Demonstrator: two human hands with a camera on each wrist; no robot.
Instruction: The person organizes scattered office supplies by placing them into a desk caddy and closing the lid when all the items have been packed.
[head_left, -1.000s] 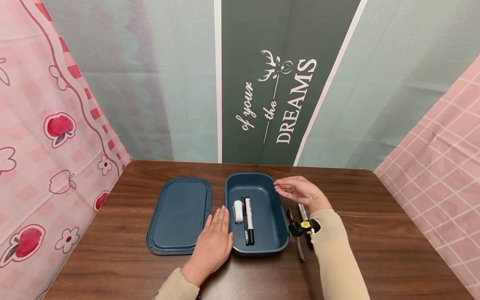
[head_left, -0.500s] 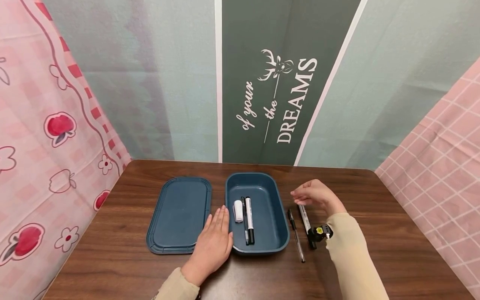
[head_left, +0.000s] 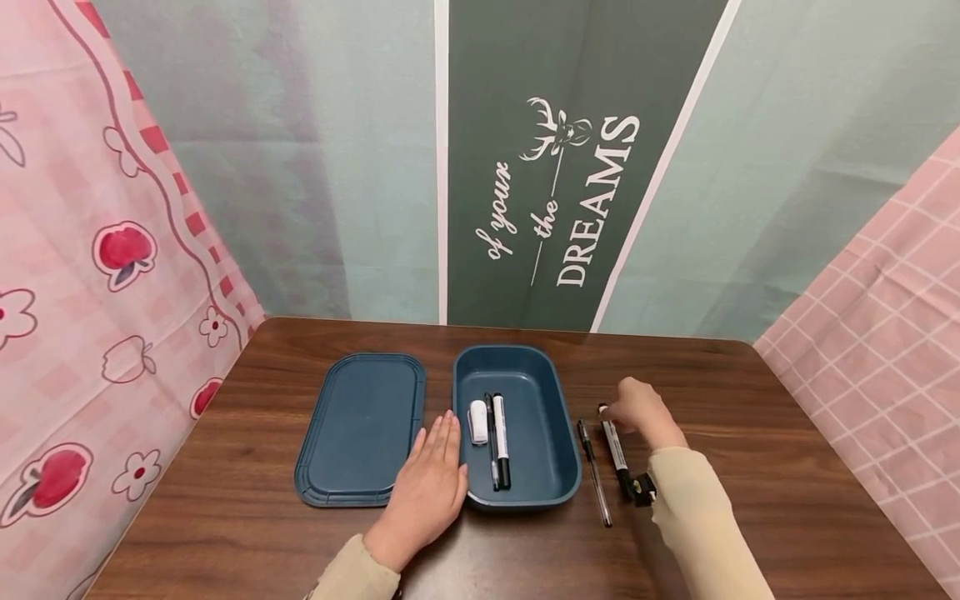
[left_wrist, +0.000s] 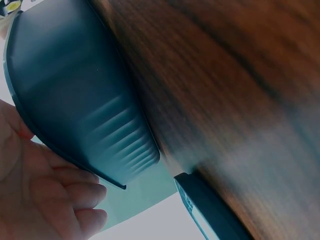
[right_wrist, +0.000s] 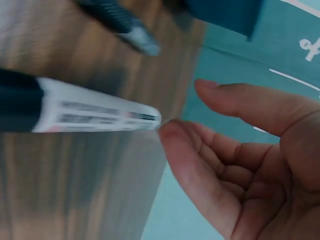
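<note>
In the head view my left hand (head_left: 427, 483) rests with straight fingers along the left rim of a blue plastic box (head_left: 536, 500). Inside it lie a small white rounded object (head_left: 478, 422), a slim black pen (head_left: 492, 442) and a white marker with a black cap (head_left: 502, 433). To the right of the box, my right hand (head_left: 643, 410) is over the upper end of a second white marker (head_left: 613, 442). The right wrist view shows thumb and fingers apart, a fingertip close to that marker's (right_wrist: 95, 107) end; contact is unclear. Beside it lies a clear-barrelled pen (head_left: 596, 475).
A blue lid (head_left: 363, 429) lies flat to the left of the box on the brown wooden table (head_left: 757, 467). Behind the table hangs a green curtain (head_left: 517, 50) with printed lettering. Pink patterned cloths border both sides.
My right hand has moved away from the box's right rim, rightward and down to the loose marker. The left hand, the box and the pens keep their places.
</note>
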